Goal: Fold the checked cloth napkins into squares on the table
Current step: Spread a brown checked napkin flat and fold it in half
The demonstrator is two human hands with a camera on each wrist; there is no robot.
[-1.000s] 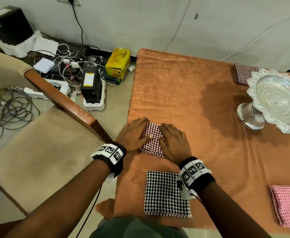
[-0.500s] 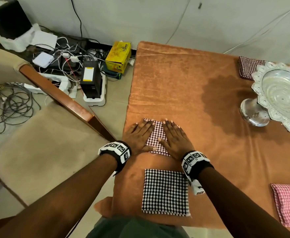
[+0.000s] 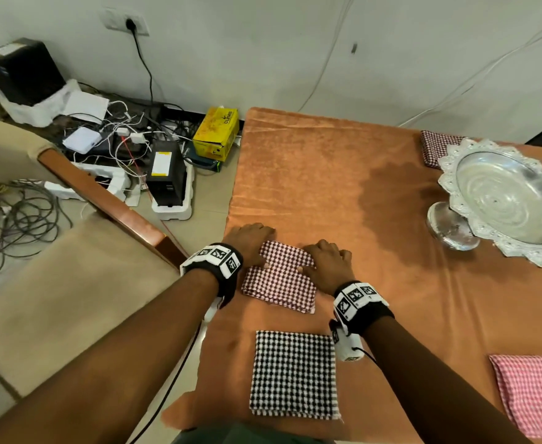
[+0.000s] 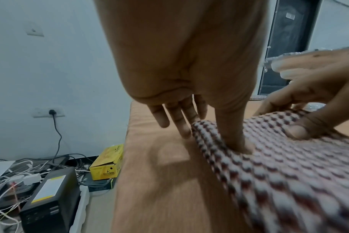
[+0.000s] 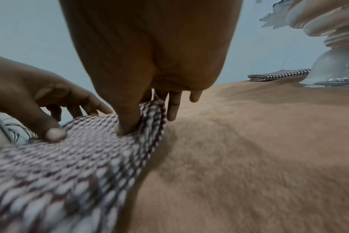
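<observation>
**Maroon checks pinched at both far corners**

Maroon-and-white checked napkin [image 3: 279, 277] lies on the orange velvety tablecloth [image 3: 327, 174], near the table's left edge and straight ahead of me. It is folded into a rough rectangle, several layers thick, with the layered edges showing along the near right corner, and it sits a little askew to the table edge. The weave is small houndstooth-like checks, dark red on pale.

My left hand [image 3: 250, 241] grips the far left corner: my thumb [image 4: 234, 138] presses down on top of the cloth while the fingers curl past its edge, so the corner is pinched and raised off the table. My right hand [image 3: 329, 262] does the same at the far right corner, thumb [image 5: 127, 124] dug into the top layer, the index finger behind the fold and the other fingers [image 5: 172, 108] hanging loosely beside it. Between my hands the far edge lifts in a soft hump; the near part lies flat.

Just nearer to me, apart from it, a black-and-white checked napkin [image 3: 293, 374] lies folded into a neat flat square. A pink checked napkin [image 3: 532, 392] lies folded at the near right, and another maroon one [image 3: 433, 147] at the far right, partly tucked under the rim of a silver pedestal dish [image 3: 503, 200].
</observation>
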